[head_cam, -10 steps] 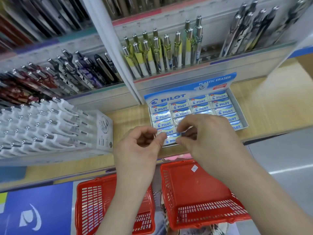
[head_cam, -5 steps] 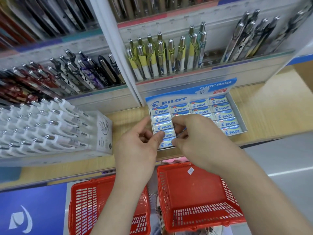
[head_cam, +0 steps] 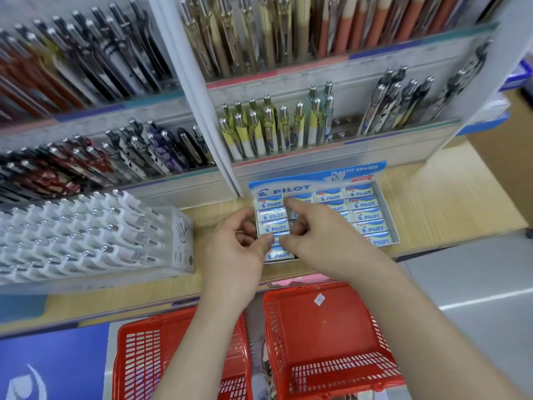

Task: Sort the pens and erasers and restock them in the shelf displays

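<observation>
An open Pilot eraser box (head_cam: 386,203) sits on the wooden shelf (head_cam: 438,192), filled with rows of blue-and-white erasers (head_cam: 370,216). My left hand (head_cam: 233,258) is at the box's left wall, fingers curled outside it and thumb on an eraser (head_cam: 278,255) column in the near-left rows. My right hand (head_cam: 326,238) hovers over the box's middle. Its index finger stretches to the top row and its thumb meets my left thumb. Yellow-and-white pens (head_cam: 259,131) stand in the rack behind.
A white pen display (head_cam: 86,235) lies to the left on the shelf. Dark patterned pens (head_cam: 135,151) and more pen racks (head_cam: 259,33) fill the tiers above. Two red baskets (head_cam: 331,342) (head_cam: 138,356) stand below the shelf edge. A pink item (head_cam: 294,280) shows under it.
Both hands slid further back over the eraser box. My right index finger now reaches out to the top row, and more of the near-left erasers are uncovered.
</observation>
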The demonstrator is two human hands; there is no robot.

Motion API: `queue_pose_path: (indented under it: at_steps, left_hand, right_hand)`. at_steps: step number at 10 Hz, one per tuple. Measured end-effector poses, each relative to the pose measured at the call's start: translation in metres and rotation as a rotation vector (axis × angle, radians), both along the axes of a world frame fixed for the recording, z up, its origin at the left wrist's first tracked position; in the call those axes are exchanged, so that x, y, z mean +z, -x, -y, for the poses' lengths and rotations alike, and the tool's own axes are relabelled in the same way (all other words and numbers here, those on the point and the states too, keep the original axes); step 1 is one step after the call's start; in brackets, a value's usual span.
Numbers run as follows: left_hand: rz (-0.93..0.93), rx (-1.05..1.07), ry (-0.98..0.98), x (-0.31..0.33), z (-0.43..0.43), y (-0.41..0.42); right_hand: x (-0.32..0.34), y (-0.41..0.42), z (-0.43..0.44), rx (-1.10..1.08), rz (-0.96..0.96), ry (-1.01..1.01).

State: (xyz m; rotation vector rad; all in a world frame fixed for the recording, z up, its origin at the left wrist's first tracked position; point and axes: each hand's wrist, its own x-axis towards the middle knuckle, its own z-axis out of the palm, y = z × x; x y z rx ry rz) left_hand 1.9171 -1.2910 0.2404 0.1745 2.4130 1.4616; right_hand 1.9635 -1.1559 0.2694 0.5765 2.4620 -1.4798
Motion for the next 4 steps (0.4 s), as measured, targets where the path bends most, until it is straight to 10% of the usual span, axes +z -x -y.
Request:
queue_pose_path:
  at_steps: [4]
  left_hand:
    - [0.036,0.151,-0.038,0.036,0.028,-0.018]
  right_hand:
    - [0.022,-0.06,-0.029,-0.412,-0.119,-0.017]
